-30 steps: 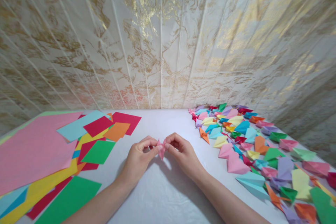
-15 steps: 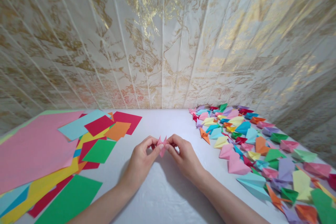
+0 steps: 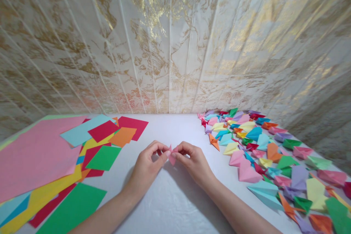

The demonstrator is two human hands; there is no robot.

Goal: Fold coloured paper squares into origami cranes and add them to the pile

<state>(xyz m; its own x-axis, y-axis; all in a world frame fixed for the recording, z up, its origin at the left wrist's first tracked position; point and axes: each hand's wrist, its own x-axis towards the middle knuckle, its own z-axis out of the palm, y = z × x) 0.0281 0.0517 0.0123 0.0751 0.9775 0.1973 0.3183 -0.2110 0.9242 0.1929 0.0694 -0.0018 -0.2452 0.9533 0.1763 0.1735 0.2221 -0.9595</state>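
A small pink folded paper piece [image 3: 172,158] with pointed tips is held between both hands over the middle of the white table [image 3: 161,204]. On its left side, my left hand [image 3: 152,161] pinches it between thumb and forefinger. The thumb and forefinger of my right hand [image 3: 192,159] grip its right side. One tip points up and another part points down below the fingertips. The fingers hide some of its folds.
Flat coloured sheets lie on the left, among them a large pink sheet [image 3: 41,153] and green squares [image 3: 104,157]. Many folded paper pieces, such as an orange one [image 3: 214,141], cover the right side. A gold-patterned curtain [image 3: 170,44] hangs behind the table.
The pink folded paper has turned a little and shifted slightly right; its right tip now leans toward my right fingers instead of standing up. Both hands keep their pinch.
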